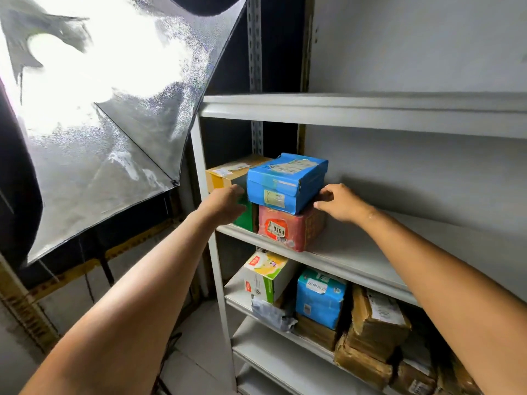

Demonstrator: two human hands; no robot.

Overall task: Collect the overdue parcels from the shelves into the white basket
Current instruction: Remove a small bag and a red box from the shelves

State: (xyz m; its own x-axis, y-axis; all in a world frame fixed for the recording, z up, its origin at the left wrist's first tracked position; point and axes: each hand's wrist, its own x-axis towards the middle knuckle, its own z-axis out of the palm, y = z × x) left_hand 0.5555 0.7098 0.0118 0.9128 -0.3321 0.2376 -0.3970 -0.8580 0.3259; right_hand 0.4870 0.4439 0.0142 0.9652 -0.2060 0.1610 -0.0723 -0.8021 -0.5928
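A blue parcel (286,181) with a torn label lies on top of a red parcel (289,228) marked 0164, on the middle shelf (356,256). My left hand (224,205) reaches to the blue parcel's left side, fingers stretched along it. On the other side, my right hand (340,202) has its bent fingers on the parcel's lower right edge and its thumb at the seam above the red parcel. A brown and yellow parcel (228,173) and a green one (245,216) stand behind my left hand. The white basket is out of view.
The shelf below holds a white and green carton (265,276), a blue carton (319,297), a grey bag (269,312) and several brown taped parcels (373,323). A bright photo umbrella light (94,109) stands close on the left. The top shelf board (370,109) overhangs the parcels.
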